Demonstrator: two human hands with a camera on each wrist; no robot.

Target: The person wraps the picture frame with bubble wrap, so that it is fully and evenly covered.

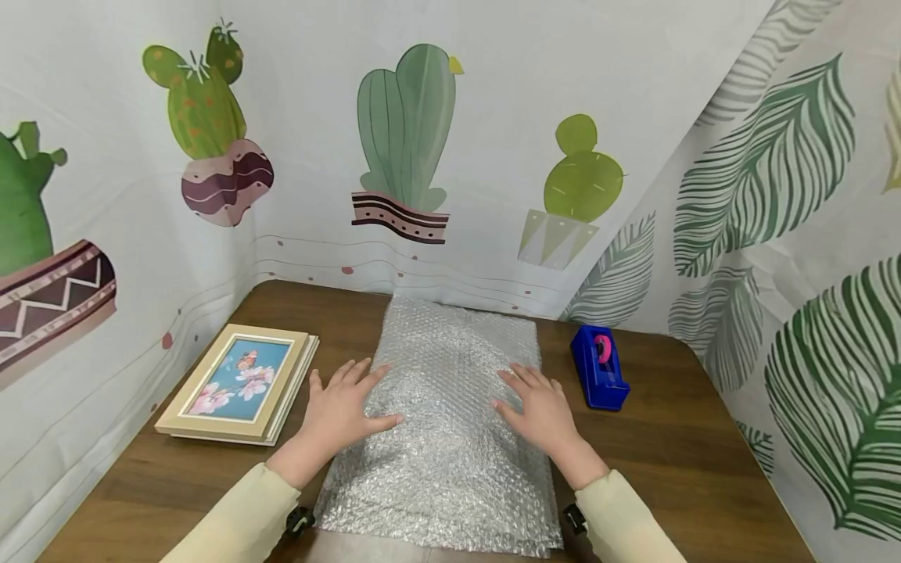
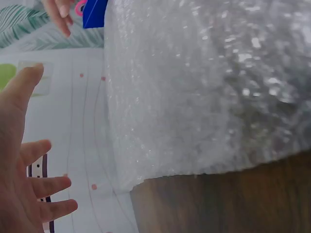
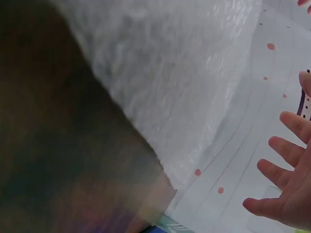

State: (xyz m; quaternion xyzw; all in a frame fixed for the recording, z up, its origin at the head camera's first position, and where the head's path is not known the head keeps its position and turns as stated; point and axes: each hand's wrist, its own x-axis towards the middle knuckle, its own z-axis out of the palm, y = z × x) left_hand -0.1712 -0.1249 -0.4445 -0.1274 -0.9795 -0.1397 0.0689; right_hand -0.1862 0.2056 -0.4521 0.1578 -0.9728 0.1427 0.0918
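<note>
A sheet of clear bubble wrap [image 1: 450,477] lies spread over the middle of the wooden table. Over its left edge is my left hand [image 1: 338,410], fingers spread and thumb pointing inward. My right hand [image 1: 540,414] is over the opposite edge with its fingers likewise spread. Both wrist views show the hands, left [image 2: 19,174] and right [image 3: 291,174], raised apart from the bubble wrap, holding nothing. Left of the left hand lies a picture frame [image 1: 281,361] with a flower picture, a white-edged piece beneath it.
A blue tape dispenser [image 1: 598,379] with a pink roll [image 1: 603,349] stands right of the bubble wrap. Behind the brown table [image 1: 676,438] hangs a white cloth [image 1: 310,156] printed with cacti and leaves. Dark wrist cameras [image 1: 299,521] sit at both cuffs.
</note>
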